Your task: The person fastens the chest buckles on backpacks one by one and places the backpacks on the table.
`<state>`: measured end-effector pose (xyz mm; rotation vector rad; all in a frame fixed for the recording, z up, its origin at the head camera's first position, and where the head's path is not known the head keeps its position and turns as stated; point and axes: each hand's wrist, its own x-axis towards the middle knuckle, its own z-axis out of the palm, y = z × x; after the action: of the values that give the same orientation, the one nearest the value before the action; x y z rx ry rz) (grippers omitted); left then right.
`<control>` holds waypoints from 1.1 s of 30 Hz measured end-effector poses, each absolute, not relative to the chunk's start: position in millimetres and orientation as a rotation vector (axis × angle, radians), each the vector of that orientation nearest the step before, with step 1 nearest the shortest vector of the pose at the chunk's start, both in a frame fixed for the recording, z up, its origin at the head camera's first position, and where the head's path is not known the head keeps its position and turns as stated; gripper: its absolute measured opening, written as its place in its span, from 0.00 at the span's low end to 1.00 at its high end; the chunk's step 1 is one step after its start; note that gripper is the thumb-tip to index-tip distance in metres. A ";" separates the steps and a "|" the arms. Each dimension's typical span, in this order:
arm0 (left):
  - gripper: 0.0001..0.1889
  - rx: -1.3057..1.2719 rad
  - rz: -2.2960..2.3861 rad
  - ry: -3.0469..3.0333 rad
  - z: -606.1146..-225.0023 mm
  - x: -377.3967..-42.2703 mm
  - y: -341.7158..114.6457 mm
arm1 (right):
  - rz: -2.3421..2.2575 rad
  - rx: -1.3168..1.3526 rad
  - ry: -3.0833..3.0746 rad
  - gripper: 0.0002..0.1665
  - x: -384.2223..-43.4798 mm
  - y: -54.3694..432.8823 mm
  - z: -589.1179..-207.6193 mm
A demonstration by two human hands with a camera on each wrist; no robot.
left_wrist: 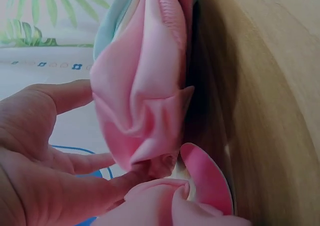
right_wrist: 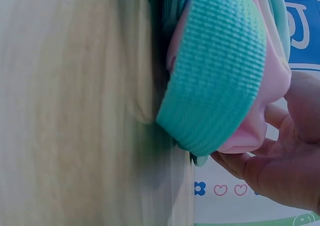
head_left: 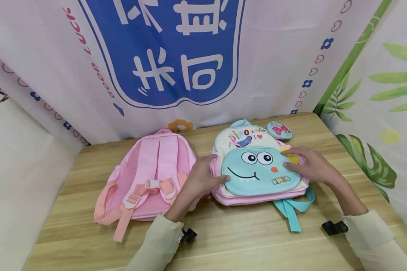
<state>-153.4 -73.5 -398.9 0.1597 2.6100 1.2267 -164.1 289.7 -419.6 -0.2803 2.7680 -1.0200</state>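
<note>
A small child's backpack with a light-blue dinosaur face pocket, cream top and pink sides lies front up on the table. My left hand holds its left side, the thumb on the front pocket; in the left wrist view its fingers touch the pink side fabric. On the other side, my right hand grips the edge, thumb on the pocket front and fingers by the yellow trim. The right wrist view shows a teal strap at the pink side, with fingertips partly hidden under it.
A pink backpack lies to the left, shoulder straps up, with peach webbing and white buckles. A round pouch hangs at the dinosaur backpack's upper right. Teal strap ends trail onto the wooden table. A printed curtain stands behind.
</note>
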 end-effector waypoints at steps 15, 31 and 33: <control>0.45 -0.128 1.713 2.342 -388.0 -158.1 -80.4 | -1.043 -0.148 2.696 0.33 -170.2 280.7 -419.3; 0.31 0.308 1.888 2.401 -380.5 -159.8 -94.5 | -1.098 -0.132 2.653 0.37 -169.6 269.2 -419.0; 0.31 0.368 1.889 2.408 -379.0 -160.1 -96.9 | -1.102 -0.136 2.642 0.38 -170.7 267.3 -419.4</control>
<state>-160.1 -96.9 -379.0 0.3683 2.4077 1.8891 -170.7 267.3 -419.4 -0.1364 2.6423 -1.1020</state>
